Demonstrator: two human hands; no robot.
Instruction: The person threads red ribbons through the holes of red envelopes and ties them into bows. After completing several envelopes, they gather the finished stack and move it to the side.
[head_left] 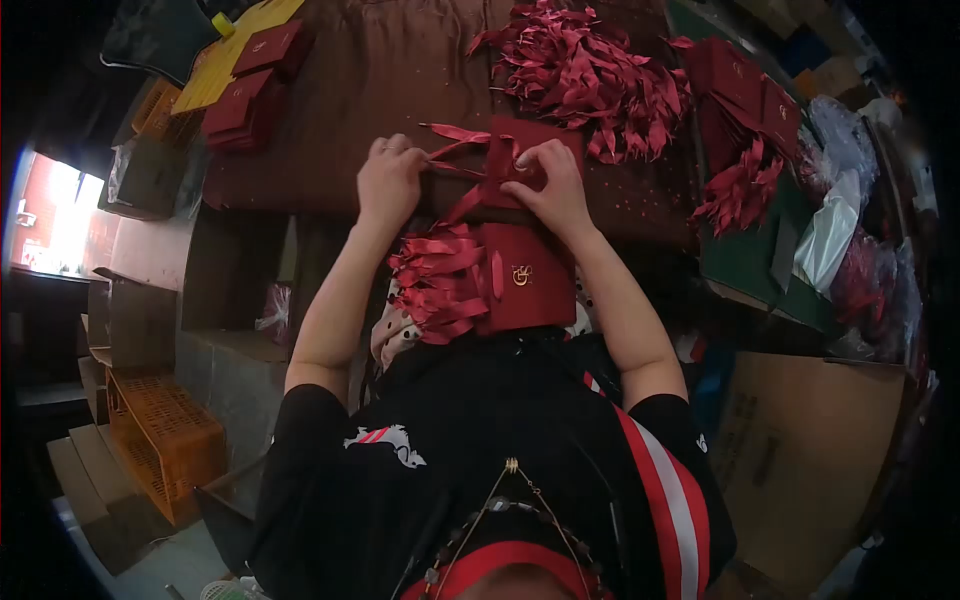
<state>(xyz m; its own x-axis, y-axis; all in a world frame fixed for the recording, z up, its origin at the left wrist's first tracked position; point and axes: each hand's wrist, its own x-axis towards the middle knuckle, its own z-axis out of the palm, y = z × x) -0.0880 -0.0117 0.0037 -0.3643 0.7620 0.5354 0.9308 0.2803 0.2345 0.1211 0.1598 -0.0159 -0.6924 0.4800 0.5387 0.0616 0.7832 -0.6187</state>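
A dark red gift bag point(548, 135) lies flat near the table's front edge, its opening towards the left. My right hand point(552, 188) pinches the bag near its opening, thumb and fingers curled in. To its left, my left hand point(392, 178) has its fingers closed on the bag's red ribbon point(455, 150), which stretches between the two hands. On my lap, just below, rests a stack of dark red bags point(530, 280) with a gold emblem. Their ribbon handles point(435, 280) bunch out to the left.
A heap of loose red ribbons point(590, 75) lies at the back of the brown-covered table point(370, 60). More red bags point(740, 95) are piled at the right, others point(243, 105) at the left. An orange crate point(165, 440) and cardboard boxes point(810, 450) stand around.
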